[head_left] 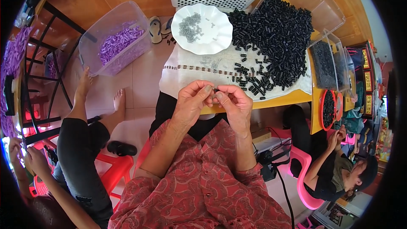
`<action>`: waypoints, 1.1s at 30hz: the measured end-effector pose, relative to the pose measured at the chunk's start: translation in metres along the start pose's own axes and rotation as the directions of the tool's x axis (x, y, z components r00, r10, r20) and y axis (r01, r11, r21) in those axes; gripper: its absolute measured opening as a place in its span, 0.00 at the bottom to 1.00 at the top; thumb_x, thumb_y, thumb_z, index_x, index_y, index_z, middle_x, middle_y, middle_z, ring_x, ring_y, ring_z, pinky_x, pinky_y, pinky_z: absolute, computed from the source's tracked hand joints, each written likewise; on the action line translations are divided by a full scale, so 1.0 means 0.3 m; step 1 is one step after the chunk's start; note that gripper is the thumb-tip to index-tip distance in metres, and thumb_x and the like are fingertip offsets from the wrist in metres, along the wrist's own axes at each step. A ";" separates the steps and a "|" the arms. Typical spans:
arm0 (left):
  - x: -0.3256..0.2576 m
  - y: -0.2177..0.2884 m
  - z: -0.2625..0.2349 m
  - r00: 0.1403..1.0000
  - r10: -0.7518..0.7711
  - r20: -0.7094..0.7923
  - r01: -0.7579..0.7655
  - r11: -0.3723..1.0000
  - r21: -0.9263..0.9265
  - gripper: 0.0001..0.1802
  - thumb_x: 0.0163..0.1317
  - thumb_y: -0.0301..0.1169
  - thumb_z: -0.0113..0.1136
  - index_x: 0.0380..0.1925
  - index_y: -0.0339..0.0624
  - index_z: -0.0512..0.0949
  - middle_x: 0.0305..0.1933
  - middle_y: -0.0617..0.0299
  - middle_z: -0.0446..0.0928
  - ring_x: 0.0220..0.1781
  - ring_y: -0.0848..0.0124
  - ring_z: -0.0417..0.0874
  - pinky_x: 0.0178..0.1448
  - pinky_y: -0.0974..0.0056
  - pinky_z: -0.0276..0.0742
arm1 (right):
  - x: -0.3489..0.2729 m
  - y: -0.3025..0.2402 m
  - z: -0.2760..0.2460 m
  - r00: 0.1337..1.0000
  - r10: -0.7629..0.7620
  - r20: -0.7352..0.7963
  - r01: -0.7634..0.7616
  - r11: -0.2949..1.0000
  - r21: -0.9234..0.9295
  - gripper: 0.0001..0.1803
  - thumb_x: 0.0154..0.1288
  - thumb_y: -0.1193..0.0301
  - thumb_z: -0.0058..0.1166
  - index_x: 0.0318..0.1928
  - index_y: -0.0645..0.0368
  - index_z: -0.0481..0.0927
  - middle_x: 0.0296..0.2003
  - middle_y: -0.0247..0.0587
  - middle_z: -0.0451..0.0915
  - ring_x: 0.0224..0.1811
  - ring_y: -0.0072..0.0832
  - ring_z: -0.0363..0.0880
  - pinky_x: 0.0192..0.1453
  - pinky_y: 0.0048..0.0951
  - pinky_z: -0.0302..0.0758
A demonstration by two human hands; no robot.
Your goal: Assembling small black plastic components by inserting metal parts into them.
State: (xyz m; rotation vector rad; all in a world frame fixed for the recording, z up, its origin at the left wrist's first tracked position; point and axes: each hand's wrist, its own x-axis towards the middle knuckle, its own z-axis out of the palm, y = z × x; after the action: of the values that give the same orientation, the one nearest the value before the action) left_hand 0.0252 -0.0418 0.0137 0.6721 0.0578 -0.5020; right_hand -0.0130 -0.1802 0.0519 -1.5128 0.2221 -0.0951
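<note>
Pinching a small black piece (216,90) between them, both hands (214,101) meet fingertip to fingertip above the table (292,97) edge. Its long axis runs roughly left-right; which end leads is too small to tell.

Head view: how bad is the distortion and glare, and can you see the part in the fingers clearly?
Head view: fisheye bends the table edge and darkens the corners; even daylight, mild glare on the white plate; the small black piece pinched between left hand and right hand is too small to resolve.
</note>
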 end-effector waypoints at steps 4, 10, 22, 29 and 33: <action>-0.001 0.000 0.006 1.000 0.009 -0.001 -0.009 1.000 0.002 0.09 0.68 0.28 0.54 0.43 0.34 0.77 0.32 0.64 0.77 0.30 0.77 0.76 0.36 0.71 0.74 | -0.002 -0.002 0.005 1.000 -0.022 0.000 0.022 1.000 -0.001 0.08 0.65 0.79 0.55 0.44 0.66 0.78 0.33 0.34 0.82 0.33 0.16 0.79 0.37 0.17 0.74; -0.001 0.002 0.006 1.000 0.006 -0.003 -0.006 1.000 0.018 0.09 0.68 0.28 0.54 0.43 0.34 0.77 0.31 0.63 0.77 0.30 0.76 0.76 0.36 0.71 0.73 | 0.002 0.004 0.011 0.998 -0.067 0.008 0.067 0.998 0.016 0.07 0.64 0.81 0.55 0.42 0.67 0.78 0.32 0.34 0.80 0.34 0.17 0.78 0.39 0.18 0.75; 0.003 -0.004 0.001 0.998 0.055 -0.021 -0.052 0.993 0.110 0.08 0.66 0.26 0.56 0.42 0.34 0.77 0.31 0.64 0.77 0.29 0.79 0.75 0.35 0.73 0.75 | 0.005 0.000 0.014 0.975 -0.224 0.002 0.223 0.967 -0.127 0.06 0.62 0.82 0.56 0.40 0.67 0.79 0.36 0.35 0.76 0.34 0.17 0.76 0.38 0.16 0.73; 0.006 -0.006 -0.005 0.997 0.066 -0.033 -0.060 0.989 0.138 0.08 0.66 0.26 0.56 0.42 0.34 0.77 0.31 0.64 0.77 0.28 0.79 0.75 0.34 0.73 0.75 | 0.005 0.015 0.013 0.977 -0.212 -0.017 0.208 0.971 -0.115 0.07 0.61 0.82 0.58 0.40 0.67 0.79 0.35 0.35 0.77 0.33 0.16 0.76 0.37 0.17 0.74; 0.004 -0.001 0.000 0.997 0.065 -0.039 -0.059 0.988 0.141 0.08 0.66 0.27 0.57 0.41 0.34 0.77 0.31 0.64 0.77 0.28 0.79 0.76 0.34 0.73 0.75 | 0.002 0.015 0.019 0.984 -0.174 -0.040 0.171 0.983 -0.059 0.07 0.60 0.82 0.59 0.40 0.67 0.79 0.34 0.35 0.77 0.33 0.16 0.76 0.37 0.17 0.74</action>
State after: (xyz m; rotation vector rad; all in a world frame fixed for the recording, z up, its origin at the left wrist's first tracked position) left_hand 0.0262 -0.0424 0.0132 0.8195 0.0433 -0.4345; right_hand -0.0117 -0.1744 0.0475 -1.5844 0.1298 -0.2629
